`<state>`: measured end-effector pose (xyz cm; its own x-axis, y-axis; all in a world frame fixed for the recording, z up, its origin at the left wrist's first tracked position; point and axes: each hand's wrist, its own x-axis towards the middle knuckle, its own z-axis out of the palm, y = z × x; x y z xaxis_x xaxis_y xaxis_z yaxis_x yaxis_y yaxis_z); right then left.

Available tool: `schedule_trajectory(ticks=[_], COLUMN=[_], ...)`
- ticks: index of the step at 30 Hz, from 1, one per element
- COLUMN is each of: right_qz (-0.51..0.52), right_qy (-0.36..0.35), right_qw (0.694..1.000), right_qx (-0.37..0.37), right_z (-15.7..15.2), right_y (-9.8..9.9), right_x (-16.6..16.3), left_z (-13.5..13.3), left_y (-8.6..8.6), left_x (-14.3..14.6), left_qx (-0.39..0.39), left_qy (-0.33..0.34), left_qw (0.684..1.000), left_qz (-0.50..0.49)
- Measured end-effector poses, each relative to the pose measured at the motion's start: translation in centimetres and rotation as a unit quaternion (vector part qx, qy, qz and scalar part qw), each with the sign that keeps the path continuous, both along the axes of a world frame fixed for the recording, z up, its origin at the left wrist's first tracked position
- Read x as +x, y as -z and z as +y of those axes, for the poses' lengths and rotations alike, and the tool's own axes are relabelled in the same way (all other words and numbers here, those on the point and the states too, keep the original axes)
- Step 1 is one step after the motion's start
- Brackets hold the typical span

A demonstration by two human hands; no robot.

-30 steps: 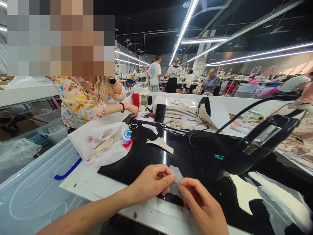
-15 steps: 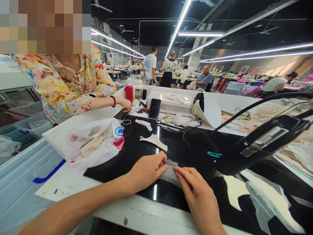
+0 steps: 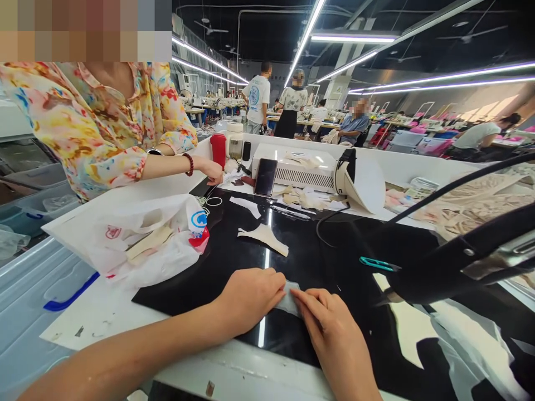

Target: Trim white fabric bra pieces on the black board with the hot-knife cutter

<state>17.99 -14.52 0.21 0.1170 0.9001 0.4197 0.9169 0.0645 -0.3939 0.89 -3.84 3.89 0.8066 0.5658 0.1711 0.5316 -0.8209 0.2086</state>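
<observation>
- Head view: a small sheer piece [image 3: 290, 301] is between the person's two hands, just above or on the black sheet [image 3: 209, 298] near the front edge of the desk [image 3: 246, 362]; which of the two cannot be told.
- Right hand [image 3: 334, 328]: thumb and fingertips brought narrowly together, pinching the piece's upper right part.
- Left hand [image 3: 254, 295]: fingers bunched close, tips at the piece's left side; whether the thumb pinches it cannot be told.
- Beyond the hands, a cream cut piece [image 3: 265, 239] lies on the black sheet, with a white strip [image 3: 246, 206] farther back.
- To the right, teal snips [image 3: 378, 263] lie near a dark, blurred lamp-like object [image 3: 443, 267]; a larger cream piece [image 3: 413, 331] lies below it, beside whitish sheer layers [image 3: 472, 328].
- To the left, a white plastic bag [image 3: 175, 253] holds pale scraps.
- At the back, a phone [image 3: 264, 177] leans against a white slotted unit [image 3: 307, 177].
- Back left, a co-worker's hand [image 3: 214, 171] reaches beside a red cup [image 3: 218, 150].
</observation>
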Motion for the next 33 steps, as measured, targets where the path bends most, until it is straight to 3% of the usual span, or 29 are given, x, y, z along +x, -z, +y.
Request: schedule_trajectory(ticks=[28, 33], right_qz=[-0.032, -0.037], right_qy=[-0.008, -0.005], right_qw=[0.999, 0.999], right_qx=[0.03, 0.027], right_z=[0.21, 0.25], right_y=[-0.08, 0.13], right_x=[-0.38, -0.31], left_z=[0.2, 0.1], left_y=[0.54, 0.48], left_x=[-0.09, -0.08], left_qx=[0.009, 0.084], left_qy=[-0.006, 0.022], left_qw=[1.0, 0.996], left_qz=[0.007, -0.017])
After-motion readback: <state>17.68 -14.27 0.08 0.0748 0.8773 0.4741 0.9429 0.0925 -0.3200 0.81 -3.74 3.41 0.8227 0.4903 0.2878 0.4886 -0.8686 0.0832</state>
